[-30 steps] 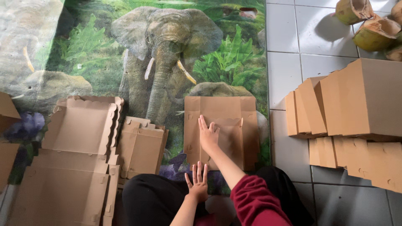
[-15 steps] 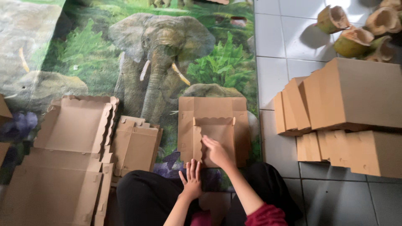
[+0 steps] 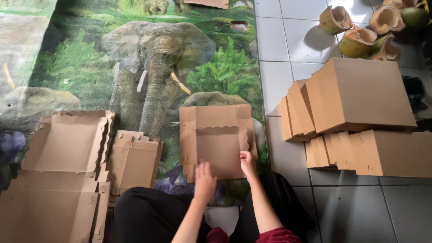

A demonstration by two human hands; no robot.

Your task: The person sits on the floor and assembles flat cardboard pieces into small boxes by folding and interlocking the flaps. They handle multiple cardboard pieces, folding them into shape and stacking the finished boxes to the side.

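Both hands [image 3: 225, 173] pinch cardboard blank [image 3: 217, 139] near edge

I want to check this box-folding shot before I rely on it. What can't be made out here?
Head view only:
- Near edge of the cardboard box blank: covered by the left hand and right hand.
- Fingertips of both hands: too small to tell whether they grip or only press.
- Stack of flat blanks: cut off by the left and bottom edges.
- Folded boxes: cut off by the right edge, so no count is possible.
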